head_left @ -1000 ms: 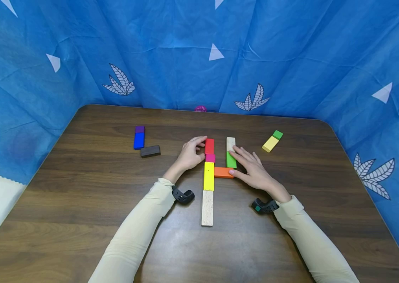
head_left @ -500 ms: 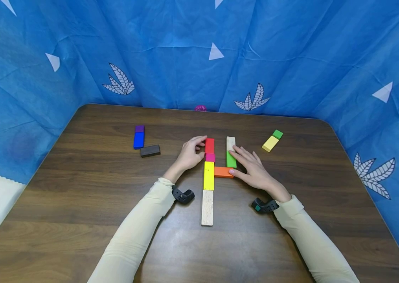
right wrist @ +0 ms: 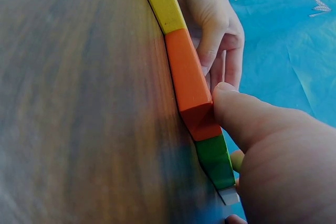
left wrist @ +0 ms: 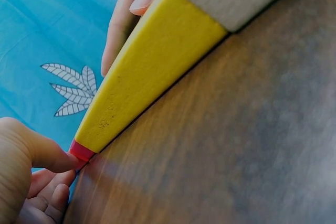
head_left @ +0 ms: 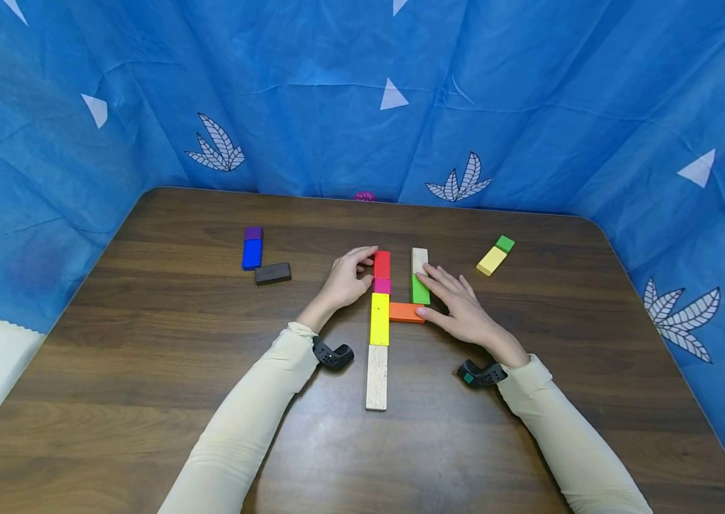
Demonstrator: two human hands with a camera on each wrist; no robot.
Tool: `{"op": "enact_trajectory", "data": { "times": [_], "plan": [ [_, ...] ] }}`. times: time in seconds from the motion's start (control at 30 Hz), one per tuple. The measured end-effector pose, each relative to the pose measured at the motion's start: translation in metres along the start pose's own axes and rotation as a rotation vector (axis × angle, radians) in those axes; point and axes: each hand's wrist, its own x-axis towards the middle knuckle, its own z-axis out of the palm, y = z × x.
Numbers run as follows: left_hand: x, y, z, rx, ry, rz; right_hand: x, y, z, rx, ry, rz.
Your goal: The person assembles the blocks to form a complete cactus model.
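Observation:
In the head view my left hand [head_left: 344, 281] is beside the left side of a column of wooden blocks. Its index fingertip is right at the red block [head_left: 381, 264], and its thumb touches the pink block [left wrist: 82, 151]. Below these in the column come a yellow block [head_left: 379, 319] and a long plain wood block [head_left: 377, 377]. An orange block [head_left: 404, 313] juts right from the yellow one. My right hand [head_left: 460, 308] lies with fingers spread, thumb on the orange block's end, index finger over the green block [right wrist: 215, 162]. A plain wood block [head_left: 420, 260] continues beyond the green one.
Toward the back left lie a purple block [head_left: 253, 233], a blue block [head_left: 252, 254] and a black block [head_left: 273, 273]. A pale yellow block [head_left: 491, 261] and a small green block [head_left: 505, 244] sit at the back right. Blue cloth [head_left: 311, 93] hangs around the table [head_left: 143, 343].

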Motion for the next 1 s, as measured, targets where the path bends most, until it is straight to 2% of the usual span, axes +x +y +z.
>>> {"op": "enact_trajectory", "data": {
  "times": [0.3, 0.47, 0.6, 0.87, 1.0],
  "plan": [
    [-0.002, 0.0, -0.001, 0.002, -0.006, 0.002, 0.0, 0.0, 0.0, 0.005, -0.003, 0.003],
    [-0.009, 0.002, -0.005, 0.012, 0.003, 0.011, 0.001, -0.001, 0.001, 0.004, -0.021, 0.013],
    [-0.024, 0.006, -0.011, 0.073, -0.029, 0.07, 0.001, -0.001, 0.001, 0.006, -0.02, 0.01],
    [-0.068, 0.022, -0.019, 0.204, -0.223, 0.176, 0.001, 0.0, -0.001, -0.001, -0.015, 0.011],
    [-0.086, 0.025, -0.017, 0.232, -0.27, 0.223, 0.001, 0.001, 0.0, -0.004, -0.012, 0.017]
  ]
}}
